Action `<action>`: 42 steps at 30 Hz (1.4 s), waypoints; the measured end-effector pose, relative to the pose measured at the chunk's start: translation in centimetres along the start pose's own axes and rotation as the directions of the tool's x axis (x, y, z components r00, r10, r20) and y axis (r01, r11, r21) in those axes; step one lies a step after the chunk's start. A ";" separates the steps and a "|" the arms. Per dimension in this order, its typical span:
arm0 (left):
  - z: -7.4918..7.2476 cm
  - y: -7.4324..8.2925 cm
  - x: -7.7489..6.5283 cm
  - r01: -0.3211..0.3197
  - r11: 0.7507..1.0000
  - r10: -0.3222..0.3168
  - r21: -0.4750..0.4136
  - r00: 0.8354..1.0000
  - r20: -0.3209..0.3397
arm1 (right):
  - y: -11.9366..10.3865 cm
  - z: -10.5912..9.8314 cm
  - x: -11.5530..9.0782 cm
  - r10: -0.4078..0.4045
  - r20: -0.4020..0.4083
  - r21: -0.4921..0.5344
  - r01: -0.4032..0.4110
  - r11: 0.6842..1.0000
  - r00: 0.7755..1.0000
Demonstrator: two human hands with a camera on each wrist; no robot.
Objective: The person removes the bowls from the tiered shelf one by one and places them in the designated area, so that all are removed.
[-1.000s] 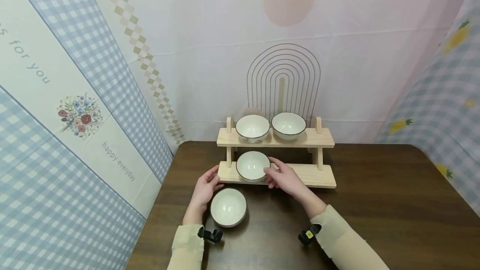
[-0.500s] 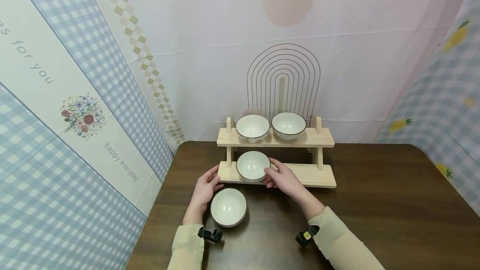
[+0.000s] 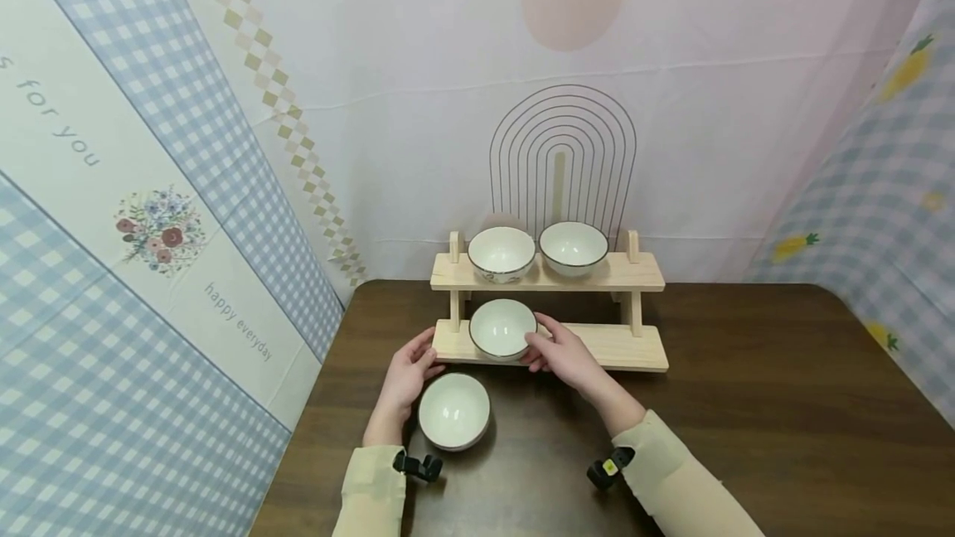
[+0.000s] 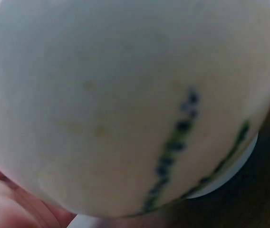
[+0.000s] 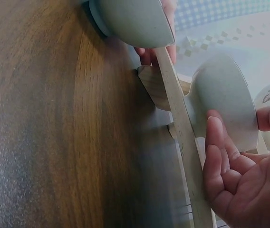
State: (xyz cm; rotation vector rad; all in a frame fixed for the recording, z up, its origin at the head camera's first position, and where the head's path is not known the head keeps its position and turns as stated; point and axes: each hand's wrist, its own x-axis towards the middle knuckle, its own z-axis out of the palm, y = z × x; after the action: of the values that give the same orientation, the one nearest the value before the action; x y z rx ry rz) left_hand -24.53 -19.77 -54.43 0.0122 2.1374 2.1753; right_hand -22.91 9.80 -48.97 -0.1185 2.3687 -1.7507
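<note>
A white bowl (image 3: 503, 328) with a dark rim sits on the lower tier of a two-tier wooden display rack (image 3: 612, 346). My right hand (image 3: 563, 352) holds this bowl by its right side, thumb at the rim and the other fingers curled against the outer wall, as the right wrist view shows. At the left end of the lower tier, my left hand (image 3: 406, 373) grips the board's edge with thumb and fingers. Just in front of the rack another white bowl (image 3: 454, 412) stands on the table beside my left wrist; its patterned outside (image 4: 125, 118) fills the left wrist view.
Two more bowls, a left one (image 3: 501, 254) and a right one (image 3: 574, 249), stand on the upper tier. The brown wooden table (image 3: 746, 388) reaches back to a printed cloth wall (image 3: 418, 147). A checked cloth (image 3: 149, 355) hangs at the left.
My right forearm has shifted slightly to the left. Both hands and all the bowls otherwise keep their places.
</note>
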 end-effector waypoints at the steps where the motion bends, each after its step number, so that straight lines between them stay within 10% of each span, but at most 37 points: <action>1: 0.0 0.0 0.0 0.000 1.000 0.000 -0.001 1.000 -0.001 | 0.1 0.0 0.1 0.002 -0.002 0.003 -0.002 1.000 1.000; 31: 0.2 -0.3 0.5 0.003 1.000 -0.003 0.003 1.000 -0.016 | 2.0 0.1 -2.0 0.024 -0.098 0.220 -0.002 0.976 0.995; 42: 0.1 -0.3 0.3 -0.002 1.000 0.002 0.005 1.000 -0.022 | 1.9 -2.5 -3.8 -0.001 0.085 0.091 -0.006 0.996 0.996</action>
State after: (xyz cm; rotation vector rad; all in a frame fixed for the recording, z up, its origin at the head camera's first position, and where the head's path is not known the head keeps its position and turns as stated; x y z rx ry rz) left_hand -24.79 -19.63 -54.71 -0.0083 2.1548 2.1819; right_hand -19.58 13.39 -49.66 -0.1731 2.2250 -1.8116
